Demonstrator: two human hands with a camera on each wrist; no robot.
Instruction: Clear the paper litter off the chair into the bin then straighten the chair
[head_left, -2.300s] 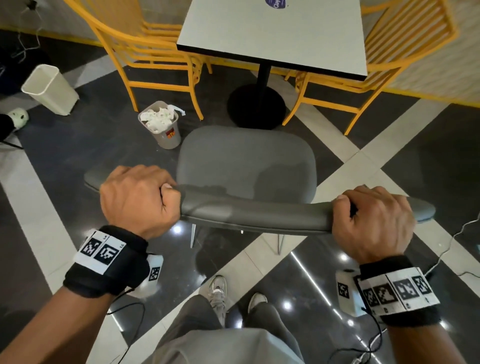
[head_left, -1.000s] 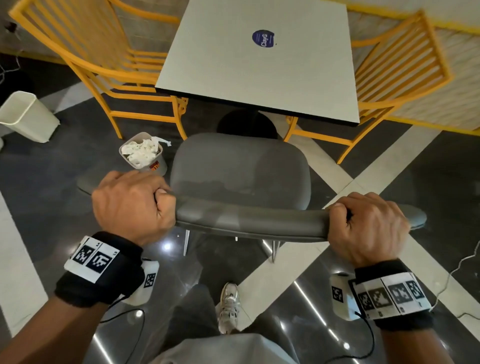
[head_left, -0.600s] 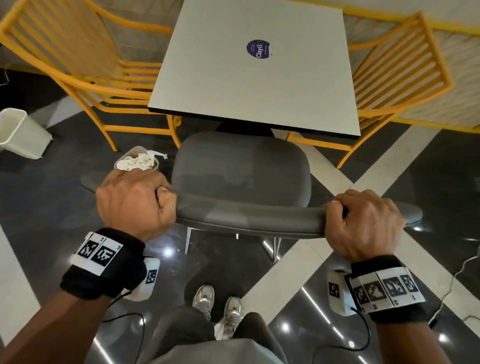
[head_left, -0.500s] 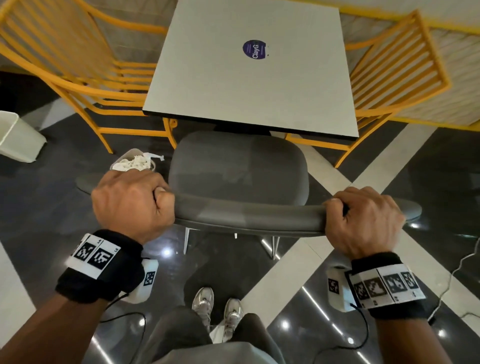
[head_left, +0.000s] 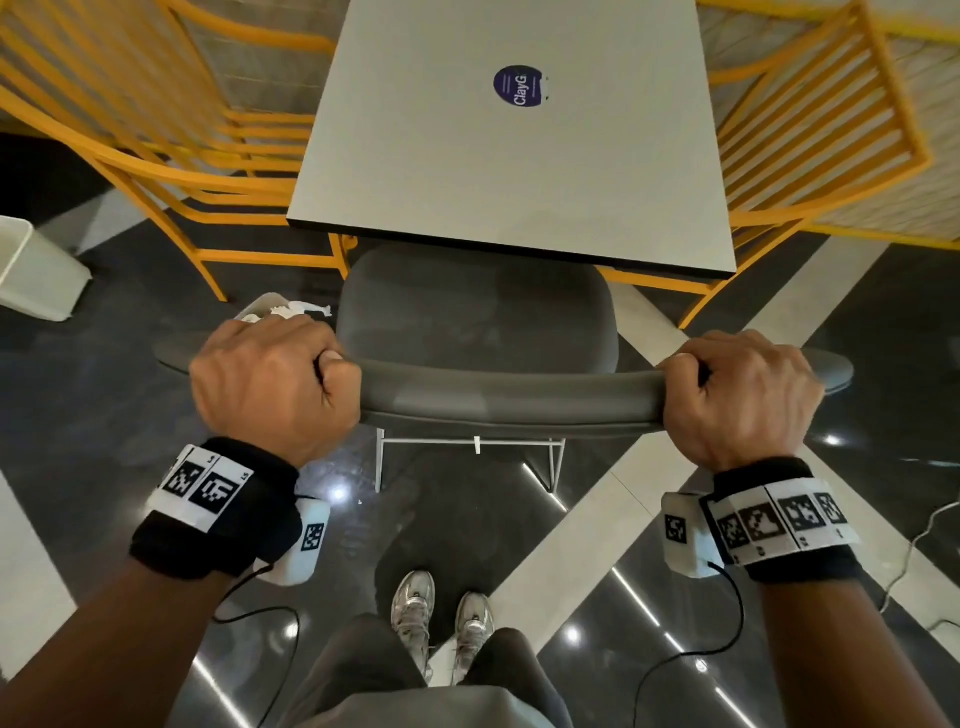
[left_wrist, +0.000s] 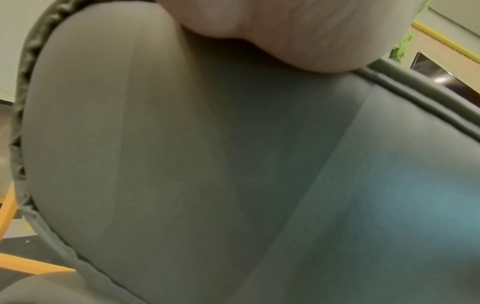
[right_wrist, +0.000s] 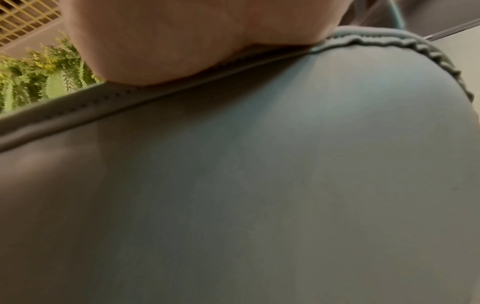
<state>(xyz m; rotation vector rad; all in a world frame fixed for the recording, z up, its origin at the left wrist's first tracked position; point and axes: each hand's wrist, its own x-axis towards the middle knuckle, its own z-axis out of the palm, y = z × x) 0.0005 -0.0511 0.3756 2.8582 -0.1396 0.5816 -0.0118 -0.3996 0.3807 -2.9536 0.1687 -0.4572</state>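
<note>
The grey padded chair (head_left: 478, 312) stands in front of me with its seat bare and its front edge tucked under the table. My left hand (head_left: 275, 379) grips the left part of its curved backrest (head_left: 509, 400). My right hand (head_left: 737, 395) grips the right part. The small bin (head_left: 262, 306) heaped with white crumpled paper (head_left: 298, 310) stands on the floor left of the seat, mostly hidden behind my left hand. Both wrist views are filled by the grey backrest fabric (left_wrist: 233, 174) (right_wrist: 259, 174), with only the heel of each palm showing.
A square grey table (head_left: 509, 156) with a round purple sticker (head_left: 518, 85) stands ahead. Yellow slatted chairs flank it, one to the left (head_left: 156, 130) and one to the right (head_left: 810, 130). A white bin (head_left: 31, 275) sits at the far left. Cables lie on the floor at right.
The chair has slid forward towards the table, so its seat front now sits under the table edge. I stepped forward behind it. Both hands kept their grip on the backrest.
</note>
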